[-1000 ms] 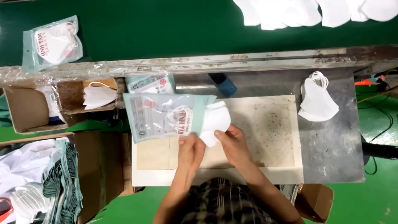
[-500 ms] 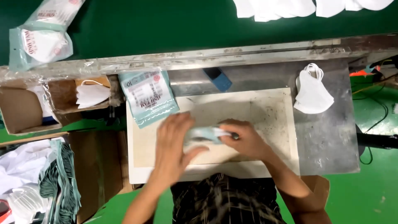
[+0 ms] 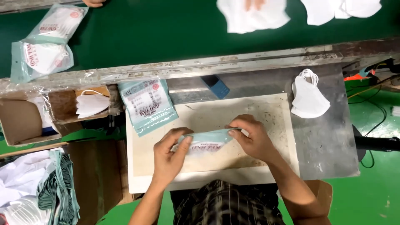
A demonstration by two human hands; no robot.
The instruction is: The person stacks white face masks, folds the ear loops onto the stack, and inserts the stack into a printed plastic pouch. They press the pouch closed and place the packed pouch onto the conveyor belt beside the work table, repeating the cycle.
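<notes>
My left hand (image 3: 168,156) and right hand (image 3: 250,137) pinch a filled mask pouch (image 3: 207,141) flat on the board (image 3: 266,110); pressing its edge evenly seems best.

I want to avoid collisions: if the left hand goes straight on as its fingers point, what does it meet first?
Probably the right hand, gripping the same teal pouch that the left hand holds.

The person's left hand (image 3: 168,156) and right hand (image 3: 252,139) cover both ends of the teal-edged clear plastic mask pouch (image 3: 207,141), so its contents are unclear. Along the top edge of the frame, another person's fingers (image 3: 92,3) and the blurred white masks (image 3: 254,14) are cut off. At lower left, the heap of white and teal packets (image 3: 37,196) runs out of frame.
</notes>
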